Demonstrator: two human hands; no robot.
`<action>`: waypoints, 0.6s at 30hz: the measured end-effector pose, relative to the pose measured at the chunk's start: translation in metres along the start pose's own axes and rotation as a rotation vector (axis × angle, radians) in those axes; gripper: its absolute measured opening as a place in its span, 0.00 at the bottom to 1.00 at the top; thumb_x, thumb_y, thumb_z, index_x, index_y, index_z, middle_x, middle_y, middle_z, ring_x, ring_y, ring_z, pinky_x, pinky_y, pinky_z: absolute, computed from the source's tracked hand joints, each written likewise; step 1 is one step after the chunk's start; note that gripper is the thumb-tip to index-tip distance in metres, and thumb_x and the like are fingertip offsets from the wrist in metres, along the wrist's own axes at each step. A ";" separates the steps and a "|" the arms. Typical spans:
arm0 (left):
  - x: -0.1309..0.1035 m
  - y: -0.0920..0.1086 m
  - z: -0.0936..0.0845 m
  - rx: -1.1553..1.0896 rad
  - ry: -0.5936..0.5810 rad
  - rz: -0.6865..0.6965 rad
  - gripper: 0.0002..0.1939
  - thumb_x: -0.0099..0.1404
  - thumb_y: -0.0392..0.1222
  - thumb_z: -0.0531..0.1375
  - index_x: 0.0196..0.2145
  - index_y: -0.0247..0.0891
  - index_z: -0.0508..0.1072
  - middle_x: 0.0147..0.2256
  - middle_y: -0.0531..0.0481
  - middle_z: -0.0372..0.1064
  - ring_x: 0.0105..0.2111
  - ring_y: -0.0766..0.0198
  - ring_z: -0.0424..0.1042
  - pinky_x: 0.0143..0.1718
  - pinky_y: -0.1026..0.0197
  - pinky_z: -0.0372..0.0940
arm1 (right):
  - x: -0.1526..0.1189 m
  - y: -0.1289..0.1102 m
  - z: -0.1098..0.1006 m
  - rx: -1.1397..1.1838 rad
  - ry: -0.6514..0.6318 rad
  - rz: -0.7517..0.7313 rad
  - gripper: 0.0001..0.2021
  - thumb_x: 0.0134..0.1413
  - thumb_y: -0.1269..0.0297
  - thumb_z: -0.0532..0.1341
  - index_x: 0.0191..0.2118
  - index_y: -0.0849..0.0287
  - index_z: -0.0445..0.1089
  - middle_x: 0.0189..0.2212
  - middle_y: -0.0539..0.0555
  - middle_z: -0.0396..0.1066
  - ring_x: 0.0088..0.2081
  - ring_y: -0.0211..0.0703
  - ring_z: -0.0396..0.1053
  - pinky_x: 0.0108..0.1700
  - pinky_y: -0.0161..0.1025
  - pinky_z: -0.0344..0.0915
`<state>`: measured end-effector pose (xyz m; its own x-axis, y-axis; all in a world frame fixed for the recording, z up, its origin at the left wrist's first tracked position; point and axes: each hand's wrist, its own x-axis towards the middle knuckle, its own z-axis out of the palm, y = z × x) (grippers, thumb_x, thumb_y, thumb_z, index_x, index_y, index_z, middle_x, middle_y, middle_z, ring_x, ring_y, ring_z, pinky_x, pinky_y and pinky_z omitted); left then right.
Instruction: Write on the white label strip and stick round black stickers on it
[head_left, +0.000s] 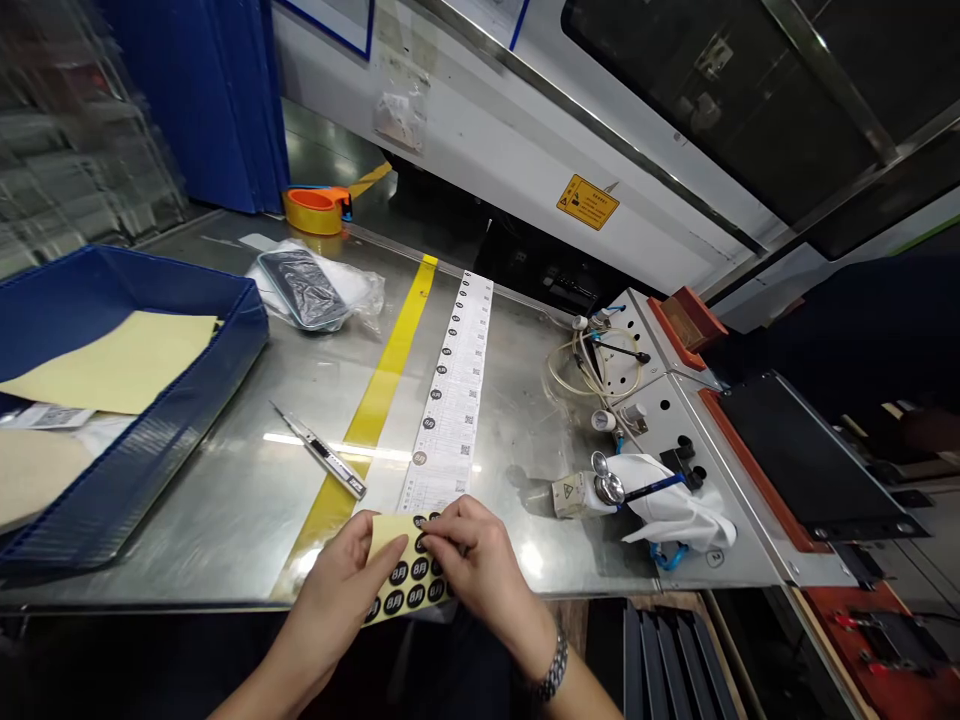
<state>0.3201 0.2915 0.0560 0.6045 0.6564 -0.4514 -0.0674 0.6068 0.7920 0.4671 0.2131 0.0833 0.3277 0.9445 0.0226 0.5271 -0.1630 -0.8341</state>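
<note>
A pale yellow sticker sheet (409, 585) carries rows of round black stickers with white print. My left hand (341, 575) grips its left side, thumb on top. The fingertips of my right hand (476, 555) are pinched at a round black sticker (418, 522) near the sheet's top edge; whether it is lifted off I cannot tell. Just beyond the hands lies a long strip of printed paper labels (442, 420), with a round dark sticker on each visible section. To its left a utility knife (326, 455) rests across yellow floor-style tape (390, 375) on the metal table.
At the left stands a blue bin (187, 430) with yellow sheets inside. Behind the knife are a bagged dark item (304, 290) and an orange-yellow tape roll (315, 212). On the right, a small bottle (577, 495), white cloth (667, 500) and tubing (592, 365) sit beside a grey fixture.
</note>
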 end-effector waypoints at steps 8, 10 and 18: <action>-0.001 0.002 0.000 -0.014 -0.026 -0.020 0.28 0.57 0.54 0.68 0.48 0.40 0.64 0.47 0.44 0.76 0.49 0.52 0.74 0.48 0.56 0.68 | -0.004 0.000 0.000 -0.068 0.004 -0.097 0.07 0.57 0.74 0.64 0.37 0.58 0.79 0.31 0.53 0.70 0.34 0.41 0.70 0.36 0.35 0.67; 0.000 0.005 0.002 -0.027 -0.010 -0.041 0.28 0.56 0.54 0.68 0.47 0.39 0.64 0.46 0.44 0.77 0.48 0.51 0.74 0.48 0.56 0.68 | -0.006 -0.003 -0.001 -0.166 0.020 -0.206 0.06 0.60 0.73 0.61 0.37 0.59 0.77 0.31 0.54 0.70 0.34 0.42 0.69 0.36 0.37 0.66; -0.002 0.002 0.000 0.034 -0.062 -0.058 0.14 0.54 0.44 0.69 0.32 0.41 0.68 0.29 0.54 0.74 0.33 0.58 0.73 0.36 0.61 0.67 | 0.027 -0.011 -0.018 -0.062 0.096 0.009 0.05 0.59 0.71 0.59 0.32 0.57 0.69 0.32 0.51 0.69 0.34 0.40 0.67 0.37 0.37 0.65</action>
<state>0.3190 0.2914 0.0584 0.6549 0.5910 -0.4710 -0.0051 0.6267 0.7793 0.4846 0.2352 0.1028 0.4045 0.9118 0.0705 0.5706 -0.1913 -0.7986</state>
